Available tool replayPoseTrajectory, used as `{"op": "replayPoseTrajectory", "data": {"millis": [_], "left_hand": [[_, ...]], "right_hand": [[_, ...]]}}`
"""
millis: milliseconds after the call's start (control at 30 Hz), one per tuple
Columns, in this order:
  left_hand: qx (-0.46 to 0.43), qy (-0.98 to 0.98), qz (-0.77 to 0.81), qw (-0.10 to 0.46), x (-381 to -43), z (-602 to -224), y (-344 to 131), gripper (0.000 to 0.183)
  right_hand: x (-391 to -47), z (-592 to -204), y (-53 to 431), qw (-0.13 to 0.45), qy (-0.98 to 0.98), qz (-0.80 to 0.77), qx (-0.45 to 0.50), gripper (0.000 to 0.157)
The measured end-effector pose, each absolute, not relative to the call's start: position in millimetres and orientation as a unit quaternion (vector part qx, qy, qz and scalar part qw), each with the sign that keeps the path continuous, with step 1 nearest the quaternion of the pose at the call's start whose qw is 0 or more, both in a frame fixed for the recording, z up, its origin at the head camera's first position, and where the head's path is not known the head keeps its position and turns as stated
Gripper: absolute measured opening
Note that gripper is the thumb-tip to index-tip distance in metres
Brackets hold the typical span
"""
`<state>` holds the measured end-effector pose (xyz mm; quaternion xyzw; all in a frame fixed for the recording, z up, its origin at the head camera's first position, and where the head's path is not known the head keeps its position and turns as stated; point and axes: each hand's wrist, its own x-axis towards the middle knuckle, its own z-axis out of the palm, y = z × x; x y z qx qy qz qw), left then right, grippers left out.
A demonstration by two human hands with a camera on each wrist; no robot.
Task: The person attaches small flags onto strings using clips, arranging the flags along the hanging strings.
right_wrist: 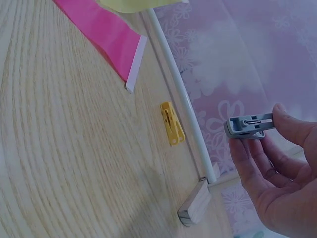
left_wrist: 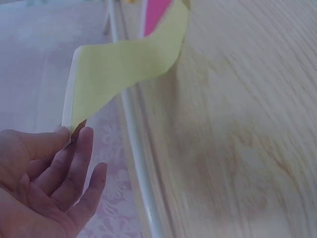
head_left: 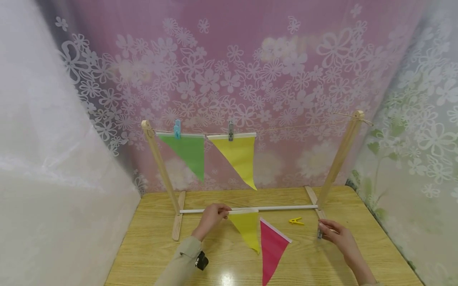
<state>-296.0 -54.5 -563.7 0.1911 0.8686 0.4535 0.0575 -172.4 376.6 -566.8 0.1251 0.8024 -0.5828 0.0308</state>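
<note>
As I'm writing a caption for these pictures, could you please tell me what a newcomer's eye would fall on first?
Probably the green pennant and yellow pennant clipped to the string, vivid against the flowered backdrop. Next, perhaps, the pink pennant lying on the table, beside the second yellow pennant, which the left hand pinches by one corner. Toward the table's right side, the right hand holds a gray clothespin.

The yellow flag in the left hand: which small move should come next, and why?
The left hand pinches the yellow flag by its corner, the right hand holds a gray clothespin, the string right of the hanging yellow flag is bare; so probably raise the held flag there.
</note>
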Motion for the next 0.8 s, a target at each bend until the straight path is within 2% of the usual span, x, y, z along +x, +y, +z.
{"op": "replayPoseTrajectory", "data": {"millis": [133,433,800], "left_hand": [[0.204,0.86,0.465,0.061,-295,-553,-48,0.018],[0.166,0.803,0.551,0.154,-289,-535,-37,0.026],[0.159,0.773,0.589,0.171,-285,-510,-24,0.026]], "right_hand": [[-172,-560,373,0.038,0.806,-0.576,0.129,0.068],[-173,-549,367,0.009,0.81,-0.578,0.098,0.063],[-176,-534,360,-0.027,0.814,-0.575,0.081,0.061]]}}
